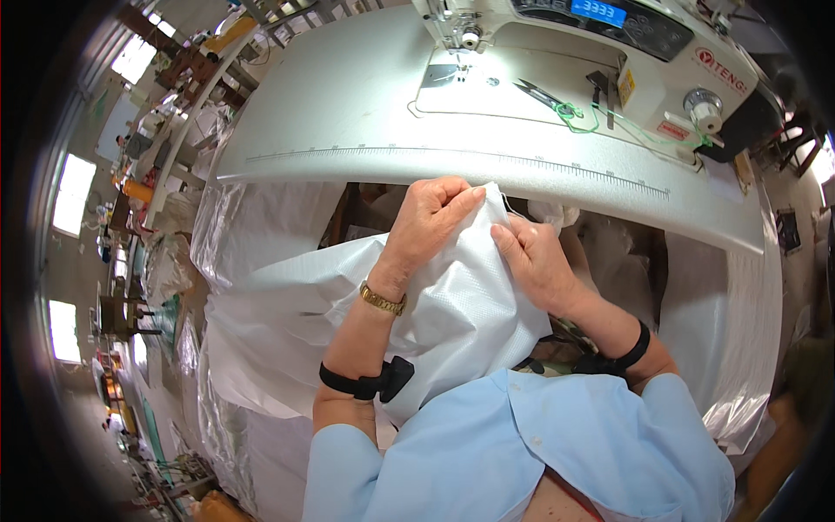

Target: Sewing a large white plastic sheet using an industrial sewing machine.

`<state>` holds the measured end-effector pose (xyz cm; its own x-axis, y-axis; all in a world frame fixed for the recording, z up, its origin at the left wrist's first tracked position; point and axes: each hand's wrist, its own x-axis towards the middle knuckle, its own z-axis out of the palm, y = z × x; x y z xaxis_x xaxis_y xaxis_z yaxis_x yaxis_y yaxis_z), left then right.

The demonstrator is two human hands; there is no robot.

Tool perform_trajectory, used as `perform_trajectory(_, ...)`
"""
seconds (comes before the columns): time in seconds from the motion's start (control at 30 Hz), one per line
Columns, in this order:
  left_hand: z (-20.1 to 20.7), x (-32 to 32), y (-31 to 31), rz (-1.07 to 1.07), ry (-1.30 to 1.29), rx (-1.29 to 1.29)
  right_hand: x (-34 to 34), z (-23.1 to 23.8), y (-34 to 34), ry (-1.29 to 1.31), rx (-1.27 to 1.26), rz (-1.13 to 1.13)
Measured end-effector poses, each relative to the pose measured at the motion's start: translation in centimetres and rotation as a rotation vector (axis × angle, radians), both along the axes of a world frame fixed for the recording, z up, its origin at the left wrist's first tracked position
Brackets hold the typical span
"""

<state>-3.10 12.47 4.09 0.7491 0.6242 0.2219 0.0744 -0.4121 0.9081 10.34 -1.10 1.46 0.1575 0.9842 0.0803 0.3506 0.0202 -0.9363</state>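
Observation:
A large sheet of white woven fabric (470,296) hangs from both my hands, just in front of the sewing table's near edge. My left hand (435,213) pinches its top edge between thumb and fingers. Close beside it, my right hand (532,257) grips the same edge a little lower and to the right. Between the two hands a narrow corner of the fabric stands up. Loose folds drape down toward my lap and spread out to the left. The fingertips behind the cloth are hidden.
Beyond my hands, a white sewing machine (661,70) stands on the pale table (348,113), its needle area lit. Dark scissors (541,94) and green thread (584,120) lie beside the machine bed. A printed ruler scale runs along the table. Plastic-covered white material (243,235) hangs at the left.

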Motion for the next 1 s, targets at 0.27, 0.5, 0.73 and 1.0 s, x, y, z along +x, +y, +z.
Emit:
perform_trajectory(0.27,-1.4,1.5,1.1,0.033,0.138,-0.312,-1.1,-0.5,0.2,-0.846,0.074,-0.061)
perform_trajectory(0.5,-1.1,1.7,1.2,-0.04,0.137,-0.25,-1.2,-0.6,0.3,-1.009,0.109,-0.094)
perform_trajectory(0.73,0.9,2.2,3.5,0.023,0.072,0.318,-0.2,-1.4,-0.4,-0.982,0.052,-0.038)
perform_trajectory(1.0,4.7,3.3,3.7,-0.108,-0.054,0.328,3.0,1.0,4.8,0.38,0.032,0.077)
